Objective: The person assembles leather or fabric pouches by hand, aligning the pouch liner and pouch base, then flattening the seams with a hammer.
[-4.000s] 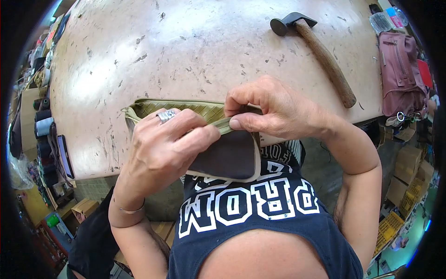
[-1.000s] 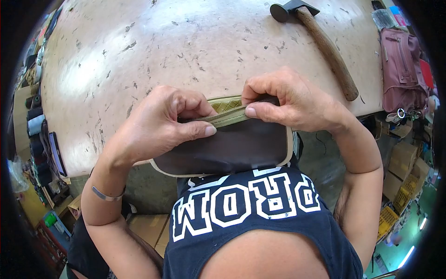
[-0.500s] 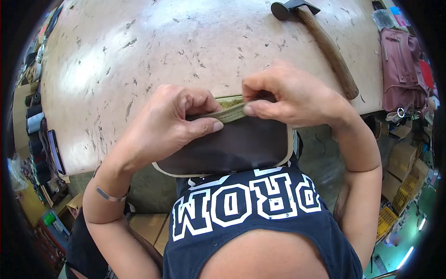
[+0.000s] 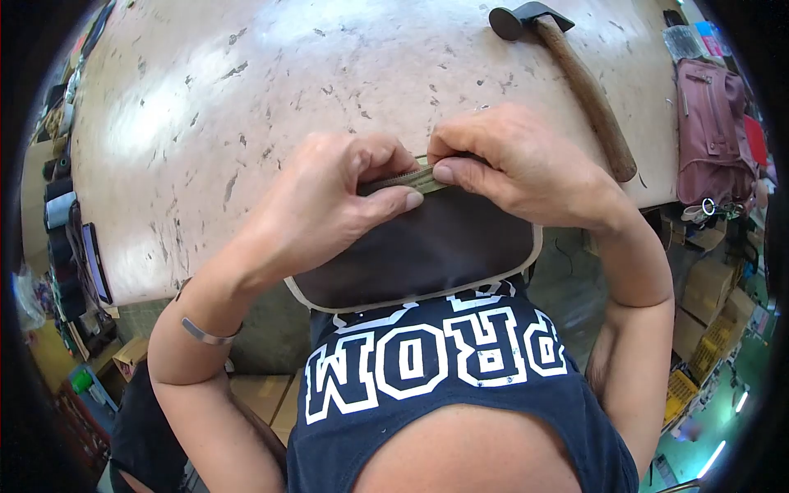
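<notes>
A dark brown pouch (image 4: 419, 251) with pale edging lies at the table's front edge, against my body. Along its far side runs an olive-green zipper (image 4: 417, 182). My left hand (image 4: 341, 197) is closed, thumb and fingers pinching the zipper strip. Close beside it, my right hand (image 4: 514, 168) pinches the same strip near its middle, fingers curled and thumb on top. Only a short piece of the zipper shows between the two thumbs. Whether a slider is under my fingers is hidden.
A wooden-handled hammer (image 4: 588, 94) lies on the worn pale table (image 4: 205, 123) at the far right. A pink bag (image 4: 711, 131) sits on the right edge. A phone-like flat object (image 4: 95, 261) is at the left edge. Cardboard boxes (image 4: 711, 283) stand below, right.
My left hand has moved right and slightly away from me, closer to my right hand. The pouch has shifted right and tilted a little, and less of the zipper opening shows.
</notes>
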The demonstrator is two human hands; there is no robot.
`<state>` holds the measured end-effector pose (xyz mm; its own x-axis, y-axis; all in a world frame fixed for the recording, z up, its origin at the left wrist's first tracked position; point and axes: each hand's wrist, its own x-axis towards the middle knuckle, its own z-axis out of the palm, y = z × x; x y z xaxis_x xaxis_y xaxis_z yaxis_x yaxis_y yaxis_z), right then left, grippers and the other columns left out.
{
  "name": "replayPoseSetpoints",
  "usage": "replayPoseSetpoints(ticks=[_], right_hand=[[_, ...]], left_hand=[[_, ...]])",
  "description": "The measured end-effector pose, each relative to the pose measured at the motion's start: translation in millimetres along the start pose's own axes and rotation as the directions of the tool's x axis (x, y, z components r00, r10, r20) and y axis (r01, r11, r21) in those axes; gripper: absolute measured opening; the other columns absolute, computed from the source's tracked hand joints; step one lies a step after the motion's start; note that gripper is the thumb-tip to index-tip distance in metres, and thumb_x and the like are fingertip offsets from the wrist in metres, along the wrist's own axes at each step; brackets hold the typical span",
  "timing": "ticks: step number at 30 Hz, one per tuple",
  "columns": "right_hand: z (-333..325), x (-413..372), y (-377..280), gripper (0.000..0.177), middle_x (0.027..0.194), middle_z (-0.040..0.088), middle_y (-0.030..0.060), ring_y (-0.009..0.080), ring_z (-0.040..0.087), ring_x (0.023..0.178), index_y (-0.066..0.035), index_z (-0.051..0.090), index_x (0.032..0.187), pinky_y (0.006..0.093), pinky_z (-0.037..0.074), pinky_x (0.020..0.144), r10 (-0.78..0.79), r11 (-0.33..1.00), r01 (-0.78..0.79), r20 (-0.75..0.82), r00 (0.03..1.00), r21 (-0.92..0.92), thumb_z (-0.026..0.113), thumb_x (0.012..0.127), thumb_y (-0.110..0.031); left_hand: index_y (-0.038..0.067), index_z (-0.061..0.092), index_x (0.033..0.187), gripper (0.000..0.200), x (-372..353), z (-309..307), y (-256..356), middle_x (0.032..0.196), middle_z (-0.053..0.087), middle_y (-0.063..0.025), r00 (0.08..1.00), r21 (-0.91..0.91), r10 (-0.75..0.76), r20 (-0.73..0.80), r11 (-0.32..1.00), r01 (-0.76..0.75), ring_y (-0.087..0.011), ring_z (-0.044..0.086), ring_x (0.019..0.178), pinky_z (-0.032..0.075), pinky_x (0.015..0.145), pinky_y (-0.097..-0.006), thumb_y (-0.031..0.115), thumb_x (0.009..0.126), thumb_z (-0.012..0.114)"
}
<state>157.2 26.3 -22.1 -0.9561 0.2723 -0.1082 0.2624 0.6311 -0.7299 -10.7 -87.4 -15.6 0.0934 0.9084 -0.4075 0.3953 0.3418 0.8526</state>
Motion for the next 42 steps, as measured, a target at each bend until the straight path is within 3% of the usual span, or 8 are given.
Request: replayPoseSetpoints(ticks=[4, 6, 10, 16, 21, 25, 39, 42], right_hand=[[-5, 0, 5, 0.015, 0.072, 0.059, 0.018, 0.0318, 0.058, 0.07, 0.0, 0.059, 0.082, 0.0386, 0.044, 0.064, 0.077, 0.989, -0.081, 0.038, 0.996, 0.125, 0.055, 0.082, -0.014], [-7, -1, 6, 0.015, 0.072, 0.059, 0.0179, 0.0307, 0.058, 0.069, 0.0, 0.059, 0.083, 0.0375, 0.044, 0.063, 0.106, 0.98, -0.116, 0.069, 0.992, 0.164, 0.056, 0.082, -0.014], [3, 5, 2, 0.014, 0.072, 0.059, 0.018, 0.0286, 0.058, 0.068, 0.0, 0.06, 0.085, 0.0356, 0.044, 0.063, -0.014, 0.989, 0.013, 0.005, 1.0, 0.148, 0.057, 0.082, -0.013], [5, 8, 3, 0.014, 0.072, 0.06, 0.0176, 0.0282, 0.058, 0.068, 0.0, 0.06, 0.085, 0.035, 0.045, 0.063, 0.016, 0.974, -0.026, 0.045, 0.999, 0.223, 0.058, 0.081, -0.012], [6, 8, 9, 0.013, 0.071, 0.06, 0.0166, 0.0264, 0.058, 0.066, 0.0, 0.06, 0.085, 0.0344, 0.045, 0.062, -0.059, 0.986, 0.055, 0.021, 0.998, 0.159, 0.059, 0.08, -0.012], [0, 10, 7, 0.015, 0.07, 0.06, 0.0165, 0.0271, 0.058, 0.065, 0.0, 0.061, 0.084, 0.0346, 0.045, 0.063, 0.07, 0.976, -0.089, 0.099, 0.993, 0.201, 0.06, 0.079, -0.014], [9, 24, -7, 0.017, 0.07, 0.06, 0.0188, 0.0306, 0.06, 0.069, 0.001, 0.061, 0.081, 0.0368, 0.047, 0.065, 0.057, 0.989, -0.069, 0.092, 0.994, 0.132, 0.057, 0.075, -0.014], [21, 24, 1, 0.011, 0.062, 0.055, 0.0114, 0.021, 0.052, 0.055, 0.001, 0.058, 0.08, 0.0307, 0.041, 0.053, -0.057, 0.993, 0.058, -0.012, 0.998, 0.101, 0.059, 0.076, -0.01]], left_hand=[[-0.001, 0.055, 0.101, 0.026, -18, -15, -12, 0.079, 0.059, -0.0019, 0.979, 0.273, 0.192, -0.064, 0.947, -0.168, -0.008, 0.055, 0.071, 0.045, 0.066, -0.0218, 0.001, 0.077, 0.064], [0.0, 0.054, 0.103, 0.029, -27, -14, -30, 0.083, 0.06, -0.0041, 0.96, 0.189, 0.247, -0.135, 0.957, -0.22, -0.0099, 0.057, 0.074, 0.046, 0.068, -0.0226, 0.0, 0.076, 0.064], [0.0, 0.054, 0.102, 0.029, -30, -15, -33, 0.089, 0.06, -0.0059, 0.947, 0.356, 0.301, -0.109, 0.902, -0.246, -0.0117, 0.058, 0.082, 0.047, 0.074, -0.0231, -0.002, 0.076, 0.064], [0.0, 0.059, 0.092, 0.017, -34, -27, -42, 0.088, 0.062, -0.0074, 0.962, 0.024, 0.253, -0.105, 0.968, -0.252, -0.0151, 0.06, 0.076, 0.048, 0.072, -0.024, -0.004, 0.075, 0.062], [0.002, 0.06, 0.089, 0.022, -35, -19, -50, 0.086, 0.063, -0.0096, 0.874, 0.362, 0.455, -0.171, 0.854, -0.373, -0.0215, 0.062, 0.074, 0.051, 0.065, -0.0285, -0.007, 0.069, 0.06], [0.005, 0.061, 0.087, 0.026, -32, -8, -57, 0.087, 0.062, -0.0097, 0.779, 0.465, 0.591, -0.209, 0.761, -0.452, -0.0236, 0.062, 0.072, 0.05, 0.058, -0.0296, -0.009, 0.065, 0.059], [0.007, 0.061, 0.088, 0.025, -34, -3, -60, 0.087, 0.062, -0.0113, 0.783, 0.448, 0.574, -0.237, 0.78, -0.437, -0.0214, 0.062, 0.075, 0.049, 0.059, -0.0289, -0.008, 0.068, 0.062], [0.006, 0.061, 0.086, 0.025, -33, -2, -59, 0.087, 0.062, -0.0116, 0.775, 0.435, 0.579, -0.253, 0.784, -0.444, -0.0233, 0.062, 0.072, 0.05, 0.058, -0.0302, -0.01, 0.066, 0.061]])
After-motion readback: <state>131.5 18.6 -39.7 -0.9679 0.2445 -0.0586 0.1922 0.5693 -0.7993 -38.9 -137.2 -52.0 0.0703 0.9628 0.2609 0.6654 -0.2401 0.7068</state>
